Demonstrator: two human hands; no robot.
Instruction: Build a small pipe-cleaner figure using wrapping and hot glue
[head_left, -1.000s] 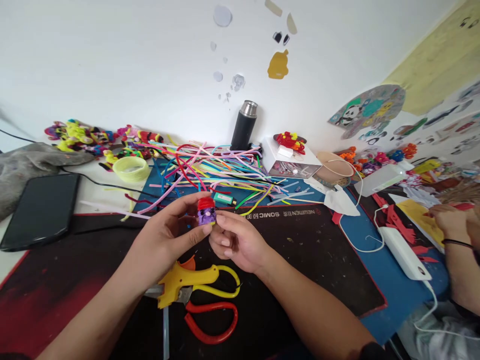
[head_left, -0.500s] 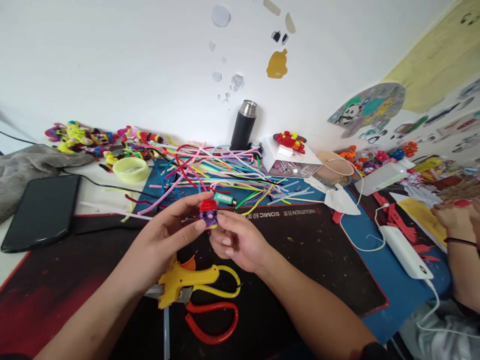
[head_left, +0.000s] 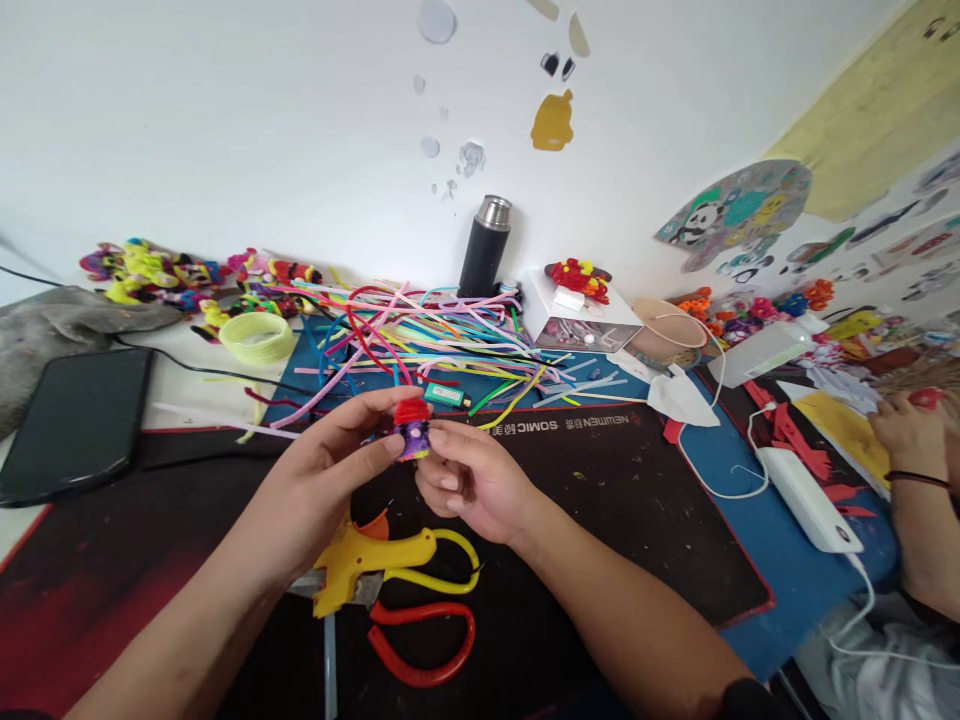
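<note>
Between my two hands is a small fuzzy pipe-cleaner figure (head_left: 413,432), red on top, purple below, with a yellow lower edge. My left hand (head_left: 330,450) pinches it from the left with thumb and fingers. From the right, my right hand (head_left: 476,475) grips its other side, fingers curled. Below the hands, a yellow glue gun (head_left: 367,555) lies over scissors (head_left: 424,650) with one red and one yellow handle. A pale glue stick (head_left: 330,660) extends downward from the gun. The figure's back is hidden by my fingers.
A pile of colourful pipe cleaners (head_left: 442,330) spreads behind the mat (head_left: 600,500), near a black thermos (head_left: 484,248) and white box (head_left: 585,315). A phone (head_left: 79,420) and green tape roll (head_left: 257,338) lie left. At right are a white power strip (head_left: 810,500) and another person's hand (head_left: 911,440).
The figure has turned slightly in my fingers and shifted a little left. Both hands keep their hold. The other person's hands at right have moved a little.
</note>
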